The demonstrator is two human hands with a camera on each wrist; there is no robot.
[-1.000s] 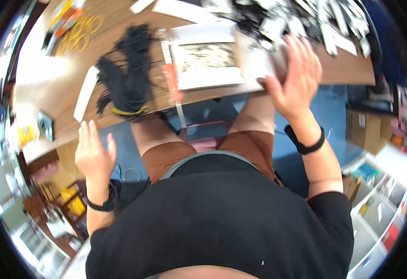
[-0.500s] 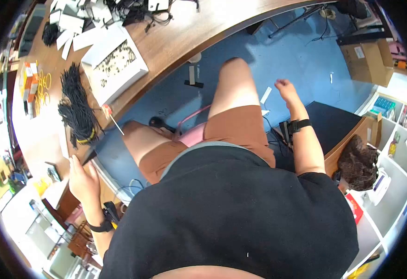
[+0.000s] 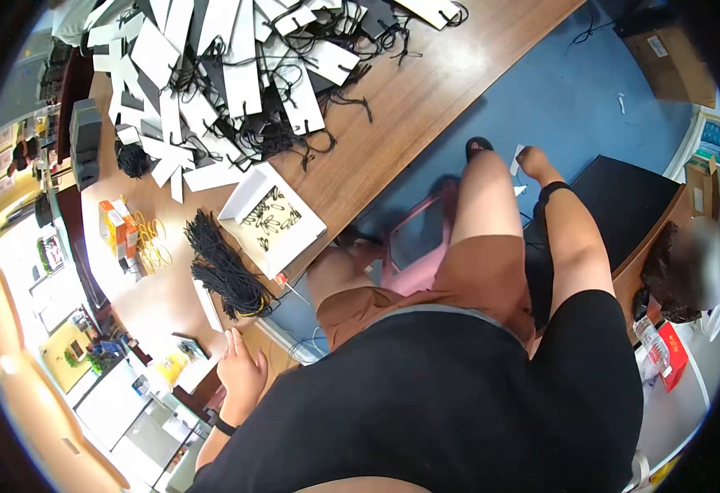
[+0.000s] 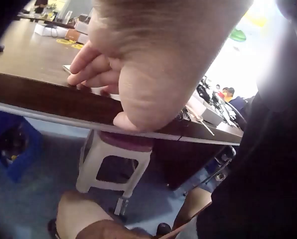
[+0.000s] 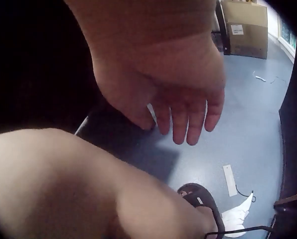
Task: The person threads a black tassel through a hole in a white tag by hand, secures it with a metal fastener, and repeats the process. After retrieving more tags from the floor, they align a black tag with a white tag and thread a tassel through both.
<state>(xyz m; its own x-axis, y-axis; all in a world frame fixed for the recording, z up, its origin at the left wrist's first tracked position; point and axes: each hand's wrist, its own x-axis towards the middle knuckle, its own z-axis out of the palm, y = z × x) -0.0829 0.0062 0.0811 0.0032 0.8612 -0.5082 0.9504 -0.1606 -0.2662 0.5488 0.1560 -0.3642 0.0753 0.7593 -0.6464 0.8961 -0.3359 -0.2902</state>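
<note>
My left hand (image 3: 242, 376) is at the table's near edge, fingers fairly straight and nothing in its grasp. In the left wrist view, the fingertips (image 4: 75, 79) reach the tabletop beside a thin white strip (image 3: 207, 304). Close by lies a bundle of black cords (image 3: 224, 267) with a yellow band round one end. Next to it stands an open white box (image 3: 298, 242) of small dark loops. Out to the right, my right hand (image 3: 537, 164) hangs empty over the floor. The right wrist view shows its fingers (image 5: 179, 124) loosely extended and spread.
A large heap of white tags (image 3: 241, 78) with black cords covers the table's far part. Left of the bundle are an orange box (image 3: 118, 228) and yellow rubber bands (image 3: 154, 246). A pink stool (image 3: 417, 246) stands between the legs; a cardboard box (image 3: 668, 66) sits on the floor.
My right hand has left the table beside the white box and swung down to the right over the floor. The head view has turned, showing more of the tag heap. The left hand remains near the table edge.
</note>
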